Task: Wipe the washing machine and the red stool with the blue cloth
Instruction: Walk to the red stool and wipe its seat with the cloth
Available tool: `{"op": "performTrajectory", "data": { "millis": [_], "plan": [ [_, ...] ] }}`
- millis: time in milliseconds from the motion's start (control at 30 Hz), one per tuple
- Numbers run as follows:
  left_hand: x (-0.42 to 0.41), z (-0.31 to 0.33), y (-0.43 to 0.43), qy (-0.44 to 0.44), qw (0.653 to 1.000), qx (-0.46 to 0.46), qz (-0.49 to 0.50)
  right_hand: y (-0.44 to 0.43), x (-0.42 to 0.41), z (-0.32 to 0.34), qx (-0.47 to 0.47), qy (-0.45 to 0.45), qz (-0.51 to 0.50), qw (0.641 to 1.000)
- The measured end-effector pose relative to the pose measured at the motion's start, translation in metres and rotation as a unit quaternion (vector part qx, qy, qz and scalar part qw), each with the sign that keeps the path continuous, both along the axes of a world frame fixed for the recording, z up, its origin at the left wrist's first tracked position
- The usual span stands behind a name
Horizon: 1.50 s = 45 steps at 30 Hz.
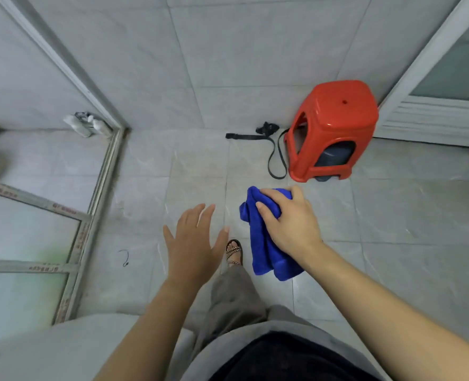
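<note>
Both forearms are bare right up to the bottom edge of the view, no sleeves, no watch, no rings on either one. The left hand (193, 244) shows short plain nails, and so does the right hand (289, 220). Below the left hand there's a loose grey-brown trouser leg (234, 295), wide and creased. Just beside that hand's thumb, a foot in an open sandal (234, 252) with dark crossed straps, patterned like a chain or braid. Below both wrists, a dark top (291, 358), black or very deep navy.
</note>
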State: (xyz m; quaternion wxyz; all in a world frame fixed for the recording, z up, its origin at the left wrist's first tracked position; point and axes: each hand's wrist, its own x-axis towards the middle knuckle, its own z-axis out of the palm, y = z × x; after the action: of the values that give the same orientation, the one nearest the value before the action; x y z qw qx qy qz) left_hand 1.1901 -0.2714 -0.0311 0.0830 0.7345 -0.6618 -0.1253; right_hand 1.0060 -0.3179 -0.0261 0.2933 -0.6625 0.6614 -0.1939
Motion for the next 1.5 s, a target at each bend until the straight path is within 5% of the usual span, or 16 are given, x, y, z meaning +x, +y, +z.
{"op": "performTrajectory", "data": {
  "millis": [400, 767, 1167, 1500],
  "plan": [
    [-0.058, 0.000, -0.207, -0.017, 0.980, 0.007, -0.198, -0.128, -0.064, 0.018, -0.039, 0.015, -0.189, 0.981],
    [-0.210, 0.008, -0.291, 0.035, 0.935, -0.015, -0.352, -0.147, -0.190, 0.020, -0.037, 0.017, -0.372, 0.927],
    [-0.407, 0.010, -0.351, 0.038, 0.936, -0.033, -0.348, -0.209, -0.382, 0.032, -0.055, 0.018, -0.362, 0.931],
    [-0.433, -0.001, -0.440, 0.046, 0.970, -0.013, -0.238, -0.345, -0.427, 0.025, -0.041, 0.005, -0.245, 0.969]
  ]
}}
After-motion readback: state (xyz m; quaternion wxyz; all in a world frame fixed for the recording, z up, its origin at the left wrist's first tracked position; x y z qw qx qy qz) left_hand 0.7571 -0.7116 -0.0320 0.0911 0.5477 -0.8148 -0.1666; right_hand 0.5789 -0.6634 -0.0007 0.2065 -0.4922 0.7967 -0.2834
